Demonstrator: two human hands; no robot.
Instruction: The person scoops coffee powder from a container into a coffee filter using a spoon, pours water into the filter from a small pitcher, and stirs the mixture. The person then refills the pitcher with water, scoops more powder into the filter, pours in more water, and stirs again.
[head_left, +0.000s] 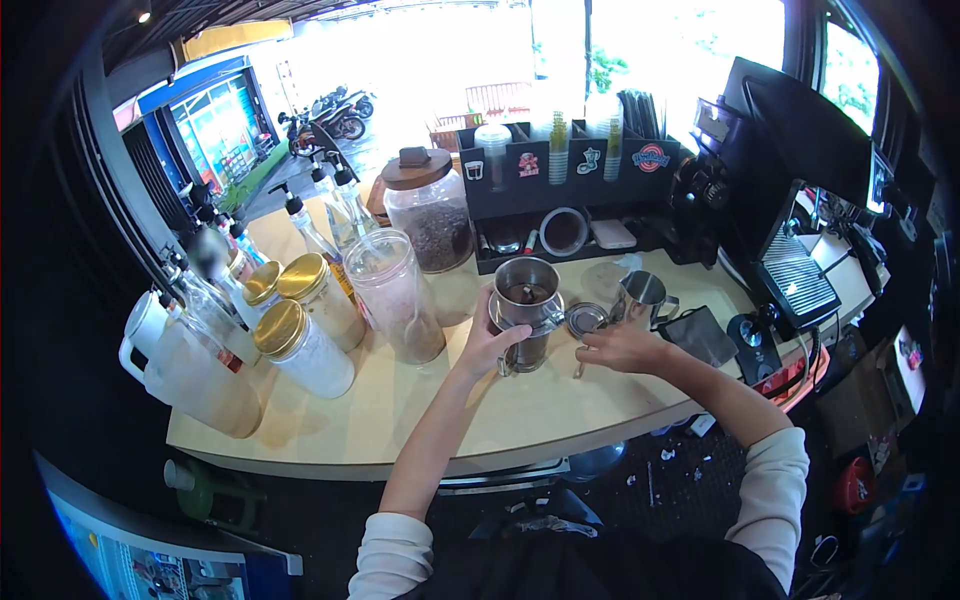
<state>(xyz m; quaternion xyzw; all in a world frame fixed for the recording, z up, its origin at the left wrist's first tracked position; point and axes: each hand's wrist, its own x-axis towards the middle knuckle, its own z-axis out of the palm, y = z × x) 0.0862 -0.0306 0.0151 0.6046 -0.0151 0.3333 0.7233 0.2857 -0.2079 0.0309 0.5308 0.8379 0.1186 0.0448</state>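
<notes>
The left hand [495,340] grips a metal coffee filter [527,285] above a cup [525,355] on the pale counter [480,420]. The right hand [625,348], fingers bent together, is just beside a round metal lid [587,320]; whether it grips the thin item below its fingertips is unclear. A metal jug [642,298] stands beyond that hand. To the left are a tall clear container [400,305], 3 gold-lidded jars [312,358] and a white-lidded pitcher [205,385]. On the far side, a wooden-lidded jar [432,228] stands left of a black rack [560,195] holding cups.
</notes>
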